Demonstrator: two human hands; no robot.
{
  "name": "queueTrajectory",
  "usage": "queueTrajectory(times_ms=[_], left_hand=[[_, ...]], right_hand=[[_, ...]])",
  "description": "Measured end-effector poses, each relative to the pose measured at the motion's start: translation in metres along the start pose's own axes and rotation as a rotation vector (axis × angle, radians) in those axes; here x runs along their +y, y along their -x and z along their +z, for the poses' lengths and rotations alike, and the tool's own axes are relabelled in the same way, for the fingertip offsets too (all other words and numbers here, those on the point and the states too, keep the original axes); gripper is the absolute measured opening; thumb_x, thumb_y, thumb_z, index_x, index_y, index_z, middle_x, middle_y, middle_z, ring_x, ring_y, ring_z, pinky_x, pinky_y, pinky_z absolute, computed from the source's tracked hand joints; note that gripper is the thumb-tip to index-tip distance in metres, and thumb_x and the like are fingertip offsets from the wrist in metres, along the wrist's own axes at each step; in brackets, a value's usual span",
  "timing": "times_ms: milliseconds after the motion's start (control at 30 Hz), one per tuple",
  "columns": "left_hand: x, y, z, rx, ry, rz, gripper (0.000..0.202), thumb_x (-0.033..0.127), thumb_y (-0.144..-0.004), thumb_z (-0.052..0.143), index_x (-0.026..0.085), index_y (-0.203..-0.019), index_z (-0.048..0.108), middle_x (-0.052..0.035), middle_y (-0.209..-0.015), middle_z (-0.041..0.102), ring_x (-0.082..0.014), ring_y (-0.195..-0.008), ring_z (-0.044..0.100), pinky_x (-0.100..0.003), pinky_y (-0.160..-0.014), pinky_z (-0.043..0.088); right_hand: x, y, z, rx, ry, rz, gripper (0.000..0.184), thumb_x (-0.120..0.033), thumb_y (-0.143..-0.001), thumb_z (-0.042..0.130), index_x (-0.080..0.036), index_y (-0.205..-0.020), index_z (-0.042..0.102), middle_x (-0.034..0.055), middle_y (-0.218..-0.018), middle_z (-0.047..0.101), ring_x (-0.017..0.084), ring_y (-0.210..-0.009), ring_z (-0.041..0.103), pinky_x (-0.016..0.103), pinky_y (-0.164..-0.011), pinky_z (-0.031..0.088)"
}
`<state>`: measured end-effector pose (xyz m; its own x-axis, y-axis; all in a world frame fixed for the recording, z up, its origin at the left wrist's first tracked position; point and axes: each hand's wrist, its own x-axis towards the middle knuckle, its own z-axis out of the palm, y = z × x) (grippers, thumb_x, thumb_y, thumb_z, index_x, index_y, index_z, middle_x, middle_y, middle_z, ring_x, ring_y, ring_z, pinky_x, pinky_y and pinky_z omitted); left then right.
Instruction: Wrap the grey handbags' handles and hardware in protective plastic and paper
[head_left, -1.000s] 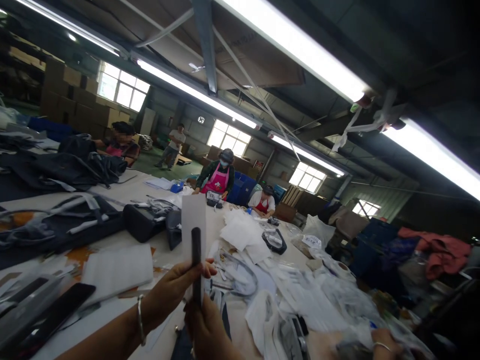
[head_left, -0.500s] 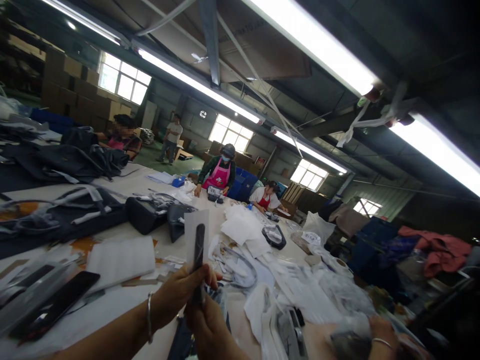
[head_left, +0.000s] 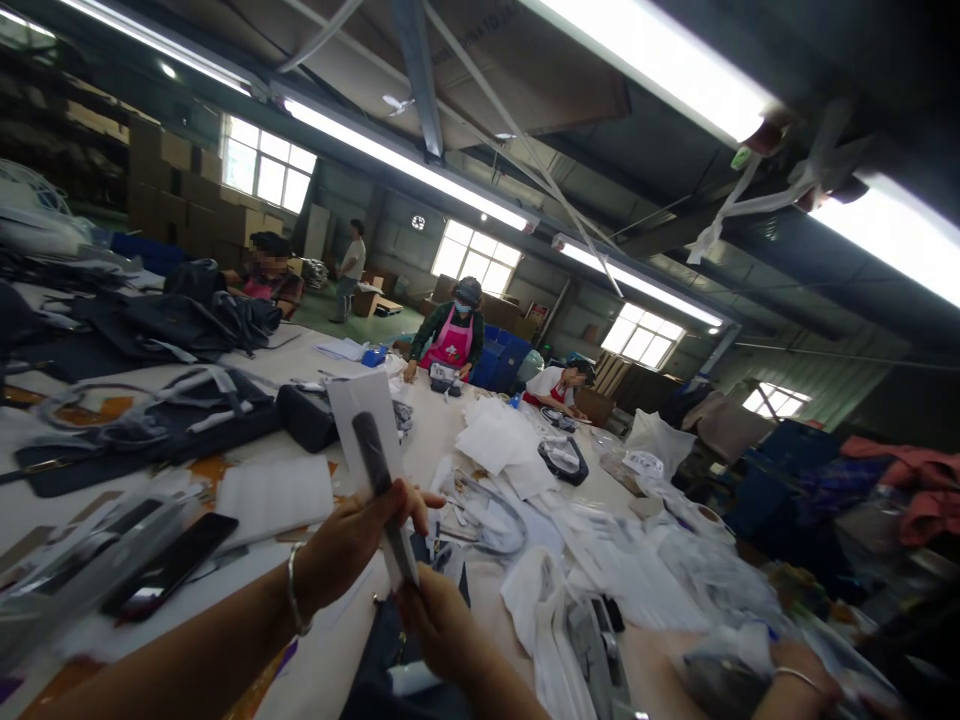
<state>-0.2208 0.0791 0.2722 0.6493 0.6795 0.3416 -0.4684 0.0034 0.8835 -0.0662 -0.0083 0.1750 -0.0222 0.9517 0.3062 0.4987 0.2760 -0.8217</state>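
Raised above the table, a dark strap-like strip (head_left: 369, 445) lies along a narrow white sheet (head_left: 386, 405) that is partly folded around it. My left hand (head_left: 356, 535), with a silver bangle at the wrist, is closed around the strip's middle. Fingers of my right hand (head_left: 439, 610) pinch its lower end. Below my hands is a dark navy bag (head_left: 390, 660), partly hidden by my right forearm. Left of my left hand lie a black phone (head_left: 172, 565) and a white foam sheet (head_left: 274, 500).
Grey bag handles (head_left: 487, 520) and white paper sheets (head_left: 491, 440) cover the table's middle. A grey metal tool (head_left: 596, 650) lies to the right. Another person's hand (head_left: 802, 675) works at lower right. A person in a pink apron (head_left: 450, 345) stands across the table.
The strip and sheet have tilted leftward at the top, and more of the lower end shows between my hands. The view has shifted slightly. A standing person in the background has turned.
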Motion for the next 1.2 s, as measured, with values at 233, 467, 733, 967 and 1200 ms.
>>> queueTrajectory(times_ms=[233, 467, 733, 967, 1200], left_hand=[[-0.008, 0.003, 0.007, -0.048, -0.259, 0.052, 0.052, 0.064, -0.090, 0.045, 0.019, -0.073, 0.063, -0.0062, -0.087, 0.069, -0.0272, -0.116, 0.058, -0.039, -0.117, 0.024], [-0.004, 0.003, 0.018, -0.283, -0.506, 0.051, 0.045, 0.058, -0.091, 0.050, 0.020, -0.097, 0.073, -0.0116, -0.114, 0.068, -0.0309, -0.128, 0.047, -0.044, -0.114, 0.028], [0.006, 0.009, -0.014, -0.116, -0.013, -0.576, 0.053, 0.061, -0.080, 0.064, 0.018, -0.111, 0.067, -0.0123, -0.110, 0.069, -0.0248, -0.093, 0.067, -0.034, -0.079, 0.054], [0.007, 0.055, 0.028, -0.072, 0.247, -0.825, 0.043, 0.049, -0.073, 0.077, 0.012, -0.093, 0.071, -0.0095, -0.074, 0.069, -0.0182, -0.059, 0.066, -0.023, -0.050, 0.050], [0.003, 0.051, 0.040, 0.086, 0.294, -0.557, 0.023, 0.025, -0.068, 0.084, 0.015, -0.087, 0.077, -0.0090, -0.083, 0.074, -0.0184, -0.076, 0.069, -0.027, -0.076, 0.056]], right_hand=[[-0.002, 0.007, -0.045, -0.186, 0.300, 0.018, 0.064, -0.027, -0.074, 0.074, -0.020, -0.134, 0.054, 0.0143, -0.135, 0.054, 0.032, -0.126, 0.048, 0.045, -0.106, 0.036], [-0.039, -0.013, -0.043, 0.015, -0.017, -0.276, 0.030, -0.030, -0.099, 0.036, -0.018, -0.099, 0.064, 0.0032, -0.077, 0.064, 0.017, -0.080, 0.062, 0.029, -0.081, 0.048], [-0.011, -0.021, -0.080, 0.253, 0.351, -0.537, 0.024, -0.022, -0.092, 0.040, -0.017, -0.107, 0.059, 0.0076, -0.086, 0.065, 0.018, -0.075, 0.060, 0.028, -0.071, 0.046], [-0.002, -0.036, -0.094, 0.158, 0.513, -0.542, 0.027, -0.022, -0.093, 0.040, -0.016, -0.109, 0.061, 0.0081, -0.086, 0.062, 0.018, -0.076, 0.057, 0.029, -0.072, 0.043], [0.014, -0.026, -0.043, 0.005, -0.010, -0.196, 0.026, -0.034, -0.097, 0.041, -0.018, -0.097, 0.061, 0.0038, -0.081, 0.061, 0.015, -0.074, 0.057, 0.027, -0.075, 0.045]])
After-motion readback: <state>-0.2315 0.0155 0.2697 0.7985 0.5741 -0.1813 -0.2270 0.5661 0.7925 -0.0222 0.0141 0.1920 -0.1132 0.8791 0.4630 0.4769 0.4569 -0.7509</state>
